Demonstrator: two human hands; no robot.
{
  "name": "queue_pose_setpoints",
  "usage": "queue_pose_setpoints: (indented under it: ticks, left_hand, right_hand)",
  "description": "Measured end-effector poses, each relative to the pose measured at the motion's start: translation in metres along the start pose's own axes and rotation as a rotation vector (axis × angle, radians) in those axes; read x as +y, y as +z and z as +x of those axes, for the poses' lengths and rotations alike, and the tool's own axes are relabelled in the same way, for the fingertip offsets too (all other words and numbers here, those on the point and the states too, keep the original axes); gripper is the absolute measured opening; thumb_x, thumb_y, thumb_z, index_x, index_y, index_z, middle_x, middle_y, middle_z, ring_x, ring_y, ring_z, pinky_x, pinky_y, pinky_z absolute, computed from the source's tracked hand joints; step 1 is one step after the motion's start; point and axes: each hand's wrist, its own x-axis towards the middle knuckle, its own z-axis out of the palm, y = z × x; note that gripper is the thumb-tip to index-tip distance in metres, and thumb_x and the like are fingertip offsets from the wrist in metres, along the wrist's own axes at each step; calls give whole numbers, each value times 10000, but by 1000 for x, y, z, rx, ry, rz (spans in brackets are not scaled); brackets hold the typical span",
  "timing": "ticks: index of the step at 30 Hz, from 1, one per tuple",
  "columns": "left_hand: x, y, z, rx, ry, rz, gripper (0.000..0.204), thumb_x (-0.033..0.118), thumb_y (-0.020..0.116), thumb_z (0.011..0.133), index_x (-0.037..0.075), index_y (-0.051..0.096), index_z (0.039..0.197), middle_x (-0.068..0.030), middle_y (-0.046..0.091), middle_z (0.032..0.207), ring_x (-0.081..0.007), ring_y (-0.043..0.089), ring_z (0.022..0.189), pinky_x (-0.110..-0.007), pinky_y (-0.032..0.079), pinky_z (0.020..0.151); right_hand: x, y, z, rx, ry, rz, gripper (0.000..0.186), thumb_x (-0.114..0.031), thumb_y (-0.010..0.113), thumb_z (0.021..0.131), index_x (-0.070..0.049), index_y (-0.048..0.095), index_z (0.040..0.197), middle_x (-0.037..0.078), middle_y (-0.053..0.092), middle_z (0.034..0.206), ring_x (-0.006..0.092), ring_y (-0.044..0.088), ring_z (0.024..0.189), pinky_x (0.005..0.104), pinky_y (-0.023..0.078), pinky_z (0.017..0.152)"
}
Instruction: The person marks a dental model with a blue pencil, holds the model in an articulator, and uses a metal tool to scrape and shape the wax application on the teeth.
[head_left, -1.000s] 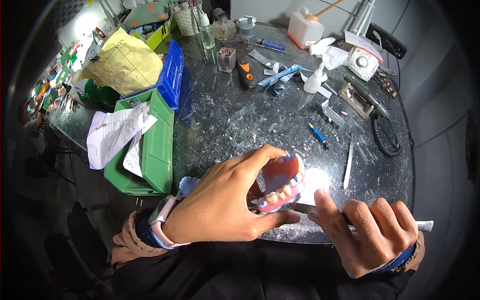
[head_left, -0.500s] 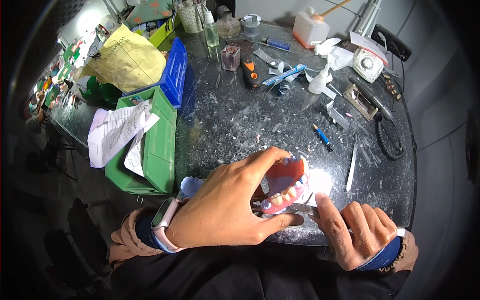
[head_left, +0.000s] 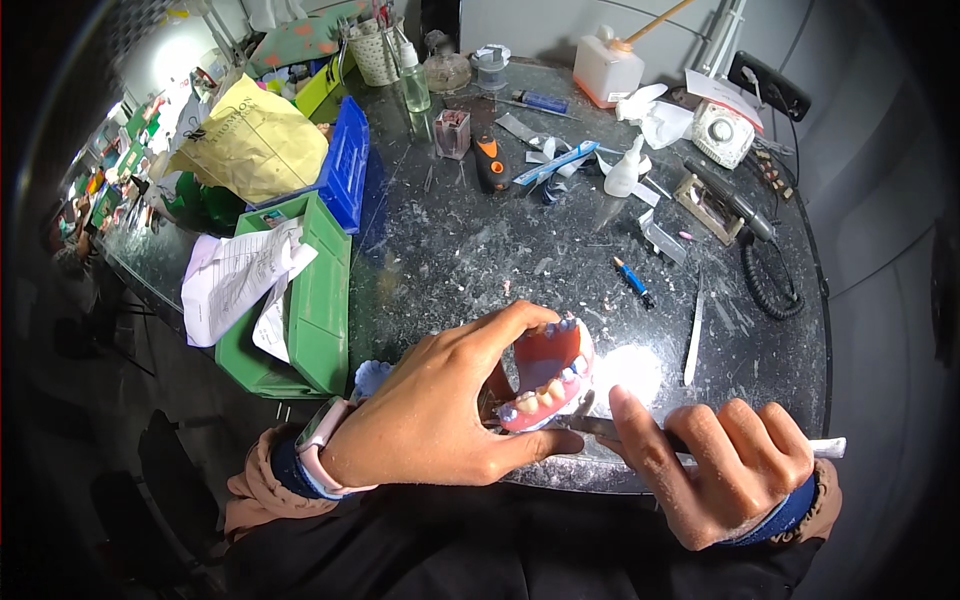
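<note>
My left hand (head_left: 440, 405), a pale pink watch strap (head_left: 325, 435) at its wrist, is closed around a dental model (head_left: 543, 402). Pink wax and a row of whitish teeth line the model's curved rim, and a few teeth look bluish. My right hand (head_left: 715, 465) grips a slim wax knife (head_left: 592, 425) with a metal blade and a pale handle end past the fist. The blade lies close beside the model's right lower edge; whether it touches is unclear. Behind my left wrist, a bluish-white plaster cast (head_left: 373, 377) is partly hidden.
A green bin (head_left: 325, 300) with papers and a blue bin (head_left: 347, 165) stand on the left. Across the dusty black bench (head_left: 450, 270) lie a blue pen-like tool (head_left: 633, 282), a metal spatula (head_left: 694, 335), an orange-black tool (head_left: 491, 165), a dropper bottle (head_left: 625, 172) and a corded handpiece (head_left: 730, 205).
My right hand and the knife have drawn back to the right from the model, and the handle end now shows more. The whole view has shifted slightly.
</note>
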Motion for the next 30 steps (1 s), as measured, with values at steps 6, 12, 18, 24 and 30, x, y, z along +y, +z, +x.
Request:
queue_pose_setpoints:
  ticks: [6,12,18,24,30]
  left_hand:
    - [2,2,-2,27,-1,30,624,235,796,666,13,473,1153,-161,631,969,-309,644,897,-370,497,777]
    - [1,-1,-6,39,16,61,639,228,798,663,15,460,1161,-169,625,953,-306,645,880,-368,496,770]
    - [5,-16,-15,-145,0,-34,721,103,827,650,17,430,1246,-93,567,1054,-154,592,958,-298,465,833]
    - [0,-20,-20,-207,97,-103,756,87,845,631,0,426,1254,-111,481,1180,-157,557,1026,-282,448,852]
    - [1,-21,-22,-205,84,-112,760,73,850,606,10,443,1244,-111,492,1165,-166,549,1028,-277,447,839]
  right_hand:
    - [-1,16,-1,122,-34,29,457,-244,772,653,-72,690,1069,-55,370,539,33,293,436,229,166,412]
    - [-8,31,-13,125,47,191,425,-244,764,687,-36,684,1049,-58,377,497,16,298,401,219,143,380]
    - [21,25,-7,191,32,180,374,-289,761,660,-106,706,980,-80,343,541,37,269,429,232,143,420]
    - [18,12,4,160,31,175,472,-450,764,612,-166,711,984,-81,340,525,44,294,445,258,166,455]
    - [17,16,9,216,-45,181,475,-484,743,592,-169,723,947,-83,308,527,35,248,429,253,149,446]
